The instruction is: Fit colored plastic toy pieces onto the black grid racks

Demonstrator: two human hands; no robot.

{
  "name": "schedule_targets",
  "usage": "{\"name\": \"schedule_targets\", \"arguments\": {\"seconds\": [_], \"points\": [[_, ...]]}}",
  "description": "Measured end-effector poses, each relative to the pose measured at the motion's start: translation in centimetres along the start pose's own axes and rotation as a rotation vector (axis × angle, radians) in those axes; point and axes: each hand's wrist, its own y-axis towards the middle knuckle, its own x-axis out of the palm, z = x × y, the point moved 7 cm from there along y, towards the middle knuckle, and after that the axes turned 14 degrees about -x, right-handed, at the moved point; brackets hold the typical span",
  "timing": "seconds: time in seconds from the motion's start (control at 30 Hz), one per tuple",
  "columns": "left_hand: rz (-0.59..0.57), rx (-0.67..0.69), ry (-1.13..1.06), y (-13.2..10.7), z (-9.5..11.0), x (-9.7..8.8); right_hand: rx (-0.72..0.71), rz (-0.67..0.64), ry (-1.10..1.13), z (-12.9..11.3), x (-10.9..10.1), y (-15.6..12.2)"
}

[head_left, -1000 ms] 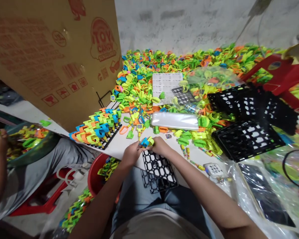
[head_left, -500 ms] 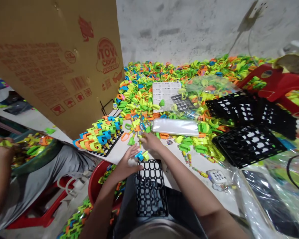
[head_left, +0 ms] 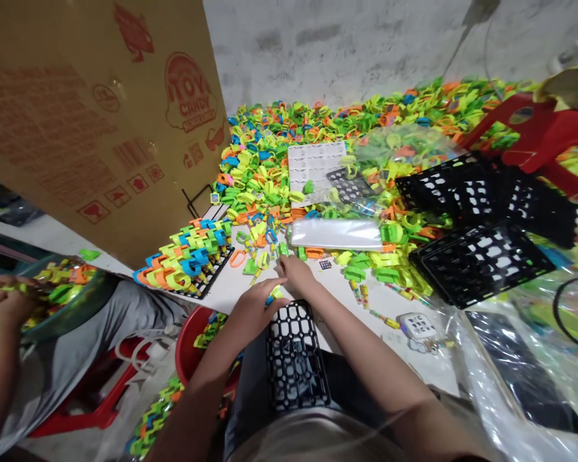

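A black grid tray (head_left: pixel 298 359) lies across my lap, its far end against the table edge. My left hand (head_left: pixel 257 308) is at the tray's far left corner, fingers closed around a yellow-green and blue plastic toy piece (head_left: pixel 275 294), mostly hidden by the hand. Just beyond it, my right hand (head_left: pixel 295 274) is low over the white table with its fingers drawn together by small green pieces (head_left: pixel 282 249); its fingertips are partly hidden. An orange plastic ring (head_left: pixel 237 258) lies to the left. Beside it, another black tray (head_left: pixel 216 274) carries rows of colourful toy pieces (head_left: pixel 185 260).
A large cardboard box (head_left: pixel 101 128) stands at left. Heaped toy pieces (head_left: pixel 255 154) line the wall. A clear plastic packet (head_left: pixel 337 233), stacked black trays (head_left: pixel 481 263) and a red stool (head_left: pixel 534 135) are rightward. A red tub (head_left: pixel 187 350) and another person's hand (head_left: pixel 2 308) are at left.
My left hand has moved right and closed over the blue and yellow-green piece at the tray's end. My right hand stays near the small pieces. The view has shifted slightly.
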Motion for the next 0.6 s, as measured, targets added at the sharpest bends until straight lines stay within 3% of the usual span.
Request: {"name": "schedule_targets", "arguments": {"seconds": [0.1,0.23,0.3,0.43,0.5,0.6], "points": [[-0.004,0.000,0.005,-0.6,0.0,0.0,-0.010,0.072,0.111,0.5,-0.6,-3.1],[-0.004,0.037,-0.022,-0.9,0.2,0.1,0.038,0.322,0.587,1.8,-1.5,-7.5],[-0.020,0.019,-0.058,-0.7,0.0,0.1,0.054,0.383,0.837,1.8,-1.1,-9.0],[-0.040,0.001,-0.104,-0.5,-0.3,0.2,0.115,0.250,1.195,0.4,1.5,-10.1],[-0.040,-0.009,-0.106,-0.5,-0.4,0.1,0.123,0.196,1.221,0.2,2.4,-10.1],[-0.048,-0.025,-0.113,-0.5,-0.5,0.2,0.101,0.222,1.123,0.7,2.4,-9.9]]}}
